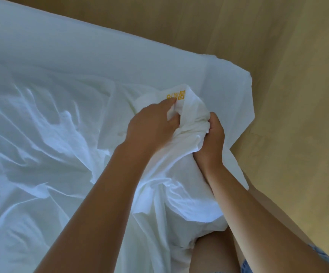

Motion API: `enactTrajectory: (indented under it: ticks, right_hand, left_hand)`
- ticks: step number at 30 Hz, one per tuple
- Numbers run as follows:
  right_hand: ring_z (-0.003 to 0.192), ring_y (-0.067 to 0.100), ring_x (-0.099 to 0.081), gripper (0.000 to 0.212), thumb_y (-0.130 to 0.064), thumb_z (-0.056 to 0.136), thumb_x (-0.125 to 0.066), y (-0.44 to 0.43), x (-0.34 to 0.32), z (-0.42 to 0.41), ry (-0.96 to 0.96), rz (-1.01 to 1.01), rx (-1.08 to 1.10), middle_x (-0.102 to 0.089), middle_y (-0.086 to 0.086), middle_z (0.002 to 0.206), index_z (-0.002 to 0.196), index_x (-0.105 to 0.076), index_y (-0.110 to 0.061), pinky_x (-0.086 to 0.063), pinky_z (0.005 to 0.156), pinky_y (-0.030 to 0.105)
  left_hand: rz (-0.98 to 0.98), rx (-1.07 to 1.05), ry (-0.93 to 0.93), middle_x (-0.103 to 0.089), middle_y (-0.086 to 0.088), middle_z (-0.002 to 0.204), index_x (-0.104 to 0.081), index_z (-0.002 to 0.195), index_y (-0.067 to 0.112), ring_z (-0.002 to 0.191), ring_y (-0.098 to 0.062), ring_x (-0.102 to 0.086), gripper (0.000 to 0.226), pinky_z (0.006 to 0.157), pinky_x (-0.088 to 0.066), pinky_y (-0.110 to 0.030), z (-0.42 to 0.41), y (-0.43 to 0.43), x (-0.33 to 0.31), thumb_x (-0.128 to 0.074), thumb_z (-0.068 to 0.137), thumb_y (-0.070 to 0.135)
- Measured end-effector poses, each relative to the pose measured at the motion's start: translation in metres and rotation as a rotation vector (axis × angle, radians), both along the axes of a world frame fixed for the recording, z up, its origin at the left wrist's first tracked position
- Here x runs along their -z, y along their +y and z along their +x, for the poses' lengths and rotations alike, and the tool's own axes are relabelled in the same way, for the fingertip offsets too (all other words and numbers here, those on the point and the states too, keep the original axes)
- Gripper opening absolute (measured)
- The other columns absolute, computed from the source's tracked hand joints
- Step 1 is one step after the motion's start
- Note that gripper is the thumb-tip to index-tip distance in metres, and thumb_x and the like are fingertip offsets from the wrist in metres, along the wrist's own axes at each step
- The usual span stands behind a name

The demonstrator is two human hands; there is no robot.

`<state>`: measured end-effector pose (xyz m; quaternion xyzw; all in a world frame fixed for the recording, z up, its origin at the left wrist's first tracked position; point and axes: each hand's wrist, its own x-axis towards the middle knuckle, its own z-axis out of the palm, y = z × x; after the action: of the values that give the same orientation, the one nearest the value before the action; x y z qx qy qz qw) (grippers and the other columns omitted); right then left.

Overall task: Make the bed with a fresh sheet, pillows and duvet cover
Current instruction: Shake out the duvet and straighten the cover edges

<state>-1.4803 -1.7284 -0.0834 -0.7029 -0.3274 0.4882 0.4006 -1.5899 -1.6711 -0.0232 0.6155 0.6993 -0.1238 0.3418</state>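
Two fistfuls: my left fingers (pixel 165 103), right fingers (pixel 214 121) clenched in bunched cloth (pixel 191 115) by label (pixel 177 95). I'd trace hem to corner, then spread over bed (pixel 120 56).

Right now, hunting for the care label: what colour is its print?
Yellow-orange symbols on the white care label; head view shows it.
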Motion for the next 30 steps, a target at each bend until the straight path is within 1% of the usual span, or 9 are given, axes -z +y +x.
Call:
enactTrajectory:
  ticks: [5,7,9,11,15,19,22,24,30]
  right_hand:
    - [0.06,0.011,-0.039,0.022,0.006,0.083,-0.057,0.011,0.007,0.013,-0.114,-0.014,-0.194,-0.046,0.002,0.059,0.067,-0.046,-0.005,-0.033,0.052,0.02]
    - [0.062,0.017,-0.045,0.011,0.002,0.084,-0.057,0.01,0.007,0.014,-0.098,-0.023,-0.224,-0.055,0.013,0.066,0.075,-0.052,0.005,-0.037,0.056,0.028]
    - [0.069,0.025,-0.055,0.012,-0.003,0.086,-0.059,0.008,0.007,0.014,-0.077,-0.04,-0.249,-0.061,0.017,0.079,0.089,-0.054,0.007,-0.042,0.062,0.028]
    - [0.079,0.021,-0.056,0.02,-0.009,0.086,-0.064,0.008,0.007,0.016,-0.073,-0.07,-0.299,-0.061,0.01,0.084,0.096,-0.052,0.003,-0.041,0.063,0.02]
    - [0.073,0.017,-0.056,0.031,-0.01,0.084,-0.067,0.0,0.001,0.035,0.111,-0.124,-0.346,-0.055,-0.008,0.079,0.096,-0.042,-0.023,-0.045,0.061,0.019]
    - [0.058,0.006,-0.045,0.025,-0.002,0.086,-0.053,-0.006,0.01,0.054,0.042,-0.041,-0.331,-0.053,-0.007,0.069,0.082,-0.046,-0.025,-0.038,0.052,0.018]
    - [0.051,0.004,-0.032,0.025,-0.013,0.079,-0.045,-0.007,0.028,0.066,-0.16,-0.012,-0.37,-0.039,-0.007,0.056,0.068,-0.033,-0.031,-0.027,0.046,0.019]
    - [0.049,0.002,-0.031,0.029,-0.016,0.077,-0.043,-0.019,0.042,0.077,-0.173,-0.075,-0.393,-0.038,-0.013,0.054,0.065,-0.028,-0.038,-0.027,0.044,0.016]
    - [0.066,0.013,-0.042,0.029,0.002,0.082,-0.05,-0.016,0.066,0.095,-0.255,-0.231,-0.665,-0.042,-0.006,0.069,0.072,-0.037,-0.021,-0.025,0.056,0.026]
  left_hand:
    - [0.011,0.14,-0.012,-0.026,0.005,0.152,-0.024,0.147,0.037,0.142,-0.02,-0.016,0.069,0.113,-0.014,-0.05,-0.001,0.009,0.003,-0.056,0.086,0.037]
    - [-0.122,0.157,-0.077,-0.043,0.009,0.142,-0.034,0.142,0.035,0.138,-0.018,-0.027,0.061,0.113,-0.01,-0.051,-0.001,0.018,0.002,-0.058,0.086,0.032]
    - [-0.169,0.161,-0.145,-0.061,0.006,0.111,-0.055,0.116,0.027,0.112,-0.021,-0.052,0.031,0.1,-0.033,-0.041,0.001,0.028,0.0,-0.057,0.085,0.03]
    - [-0.177,0.185,-0.165,-0.06,0.0,0.088,-0.055,0.087,0.017,0.086,-0.023,-0.055,0.01,0.073,-0.039,-0.031,0.007,0.037,0.004,-0.052,0.087,0.026]
    - [-0.166,0.305,-0.116,-0.044,0.004,0.066,-0.036,0.063,0.019,0.062,-0.015,-0.04,0.027,0.052,-0.026,-0.026,0.02,0.042,0.015,-0.045,0.087,0.011]
    - [-0.193,0.33,-0.096,-0.052,0.002,0.073,-0.04,0.067,0.017,0.074,-0.024,-0.05,0.019,0.055,-0.03,-0.028,0.023,0.04,0.023,-0.049,0.084,0.013]
    - [-0.023,0.287,-0.081,-0.065,-0.011,0.098,-0.057,0.088,0.014,0.097,-0.032,-0.057,0.005,0.071,-0.037,-0.034,0.015,0.044,0.019,-0.053,0.086,0.017]
    - [0.087,0.282,-0.043,-0.067,-0.012,0.104,-0.064,0.099,0.014,0.101,-0.032,-0.058,0.019,0.076,-0.038,-0.033,0.011,0.046,0.018,-0.054,0.083,0.013]
    - [0.122,0.484,0.069,-0.065,-0.01,0.108,-0.061,0.111,0.016,0.1,-0.032,-0.057,0.028,0.084,-0.033,-0.033,0.02,0.036,0.025,-0.048,0.087,0.014]
